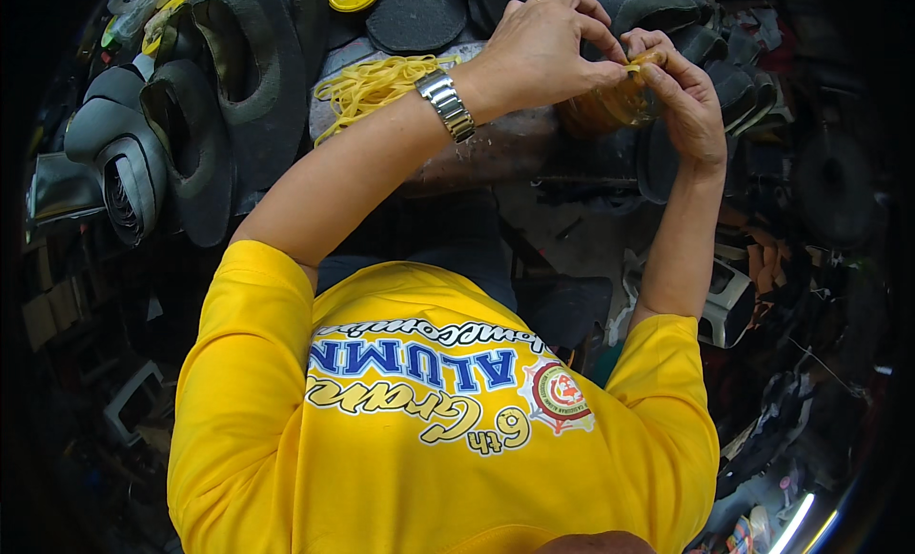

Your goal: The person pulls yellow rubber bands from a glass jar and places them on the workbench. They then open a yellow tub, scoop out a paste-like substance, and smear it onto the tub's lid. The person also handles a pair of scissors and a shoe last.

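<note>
Both hands, left hand [543,49] and right hand [681,97], pinch a yellow band [640,66] with closed fingers amid crowded soles [200,135].

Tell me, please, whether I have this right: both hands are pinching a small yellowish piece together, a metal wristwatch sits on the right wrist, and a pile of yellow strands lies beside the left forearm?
Not quite: in the head view the metal wristwatch sits on the left wrist, not the right. The rest holds: the left hand and right hand pinch the small yellowish piece together, and the pile of yellow strands lies beside the left forearm.
</note>
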A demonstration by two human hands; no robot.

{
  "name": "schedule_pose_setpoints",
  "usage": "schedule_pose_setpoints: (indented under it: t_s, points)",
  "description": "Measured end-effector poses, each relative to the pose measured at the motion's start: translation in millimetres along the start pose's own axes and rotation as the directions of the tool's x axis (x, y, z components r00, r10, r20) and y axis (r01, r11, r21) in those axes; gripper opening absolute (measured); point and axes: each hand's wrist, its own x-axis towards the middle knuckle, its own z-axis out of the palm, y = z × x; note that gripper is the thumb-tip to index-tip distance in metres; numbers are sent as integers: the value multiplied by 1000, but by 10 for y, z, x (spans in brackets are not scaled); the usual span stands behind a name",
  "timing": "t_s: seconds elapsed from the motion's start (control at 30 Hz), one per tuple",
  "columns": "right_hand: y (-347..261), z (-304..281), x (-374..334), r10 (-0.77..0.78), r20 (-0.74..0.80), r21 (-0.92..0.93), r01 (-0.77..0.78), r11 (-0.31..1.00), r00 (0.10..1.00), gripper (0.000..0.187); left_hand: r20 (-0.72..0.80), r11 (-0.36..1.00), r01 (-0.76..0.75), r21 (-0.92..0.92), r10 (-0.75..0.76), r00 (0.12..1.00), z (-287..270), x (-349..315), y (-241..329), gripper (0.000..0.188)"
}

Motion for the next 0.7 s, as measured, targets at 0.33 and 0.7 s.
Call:
schedule_pose_setpoints:
  t_s: [0.33,0.7]
  points:
    - [12,-30,-16,23,20,0,-23,1000,1000,13,-78,994,-76,-77,69,995,9,42,-40,15]
    - [209,-280,-80,-21,21,342,12,940,1000,34,-113,935,-45,352,90,990,-1117,-887,-503,14]
